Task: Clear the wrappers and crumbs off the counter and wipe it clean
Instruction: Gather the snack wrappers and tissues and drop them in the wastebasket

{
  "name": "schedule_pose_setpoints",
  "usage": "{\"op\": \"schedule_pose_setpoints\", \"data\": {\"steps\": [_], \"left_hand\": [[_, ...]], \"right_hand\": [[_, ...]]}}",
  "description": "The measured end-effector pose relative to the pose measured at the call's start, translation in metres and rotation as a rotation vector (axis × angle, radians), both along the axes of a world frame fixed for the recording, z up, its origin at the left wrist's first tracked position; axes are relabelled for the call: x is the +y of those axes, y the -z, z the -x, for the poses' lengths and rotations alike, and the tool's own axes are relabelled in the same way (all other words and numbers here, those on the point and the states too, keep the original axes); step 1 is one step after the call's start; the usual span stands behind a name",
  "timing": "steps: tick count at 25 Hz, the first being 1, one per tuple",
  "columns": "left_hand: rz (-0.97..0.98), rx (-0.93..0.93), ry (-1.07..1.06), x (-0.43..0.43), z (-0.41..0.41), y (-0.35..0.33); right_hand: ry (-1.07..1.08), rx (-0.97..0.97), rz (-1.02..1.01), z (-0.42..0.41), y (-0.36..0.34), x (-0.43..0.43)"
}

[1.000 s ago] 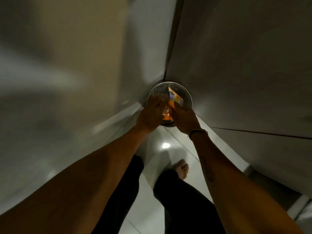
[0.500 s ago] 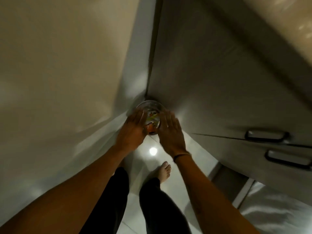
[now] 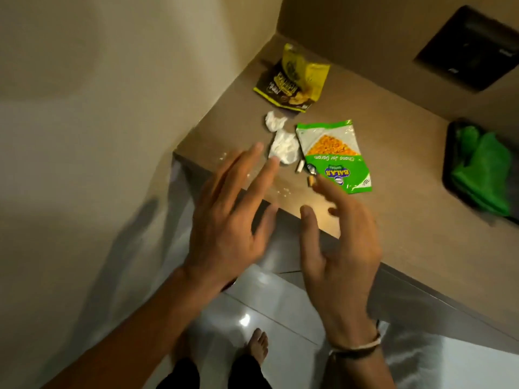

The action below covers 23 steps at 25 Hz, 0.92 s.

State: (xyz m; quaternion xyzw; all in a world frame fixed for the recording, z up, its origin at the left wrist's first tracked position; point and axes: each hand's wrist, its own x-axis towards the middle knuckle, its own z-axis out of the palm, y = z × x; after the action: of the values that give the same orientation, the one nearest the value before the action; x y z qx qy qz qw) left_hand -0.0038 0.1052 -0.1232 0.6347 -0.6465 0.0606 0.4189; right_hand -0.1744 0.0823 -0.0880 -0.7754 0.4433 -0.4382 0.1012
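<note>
Two wrappers are left flat on the counter, the green one touched by the right hand's fingertips, the yellow one well beyond both hands. Crumbs between the hands could be swept over the near edge if the crumpled tissues by the left hand are dragged. Both hands are spread wide and empty. A green cloth is seen far right.

The green wrapper reads "BALAJI" and "Chana Jor Garam"; the yellow wrapper's print is illegible.
</note>
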Motion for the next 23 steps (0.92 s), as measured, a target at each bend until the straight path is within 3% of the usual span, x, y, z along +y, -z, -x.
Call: {"op": "schedule_pose_setpoints", "data": {"steps": [4,8,11,14,18,21,23], "left_hand": [[-0.192,-0.103,0.022,-0.118,-0.003,-0.039],[-0.435,-0.2,0.009,-0.202,-0.013,-0.05],[-0.569,-0.305,0.009,-0.25,-0.022,-0.046],[-0.671,-0.319,0.041,-0.282,-0.025,-0.045],[-0.569,-0.421,0.039,-0.29,-0.026,-0.048],[-0.422,-0.303,0.065,-0.279,-0.029,-0.056],[-0.157,-0.12,0.04,-0.263,-0.031,-0.063]], "right_hand": [[0.137,0.291,-0.256,0.011,-0.018,-0.09],[0.145,0.536,-0.485,0.016,-0.015,-0.15],[0.138,0.671,-0.52,0.016,-0.003,-0.171],[0.188,0.682,-0.429,0.021,0.004,-0.185],[0.286,0.577,-0.391,0.023,0.002,-0.21],[0.338,0.422,-0.367,0.021,-0.01,-0.22],[0.387,0.278,-0.187,0.021,-0.028,-0.215]]}}
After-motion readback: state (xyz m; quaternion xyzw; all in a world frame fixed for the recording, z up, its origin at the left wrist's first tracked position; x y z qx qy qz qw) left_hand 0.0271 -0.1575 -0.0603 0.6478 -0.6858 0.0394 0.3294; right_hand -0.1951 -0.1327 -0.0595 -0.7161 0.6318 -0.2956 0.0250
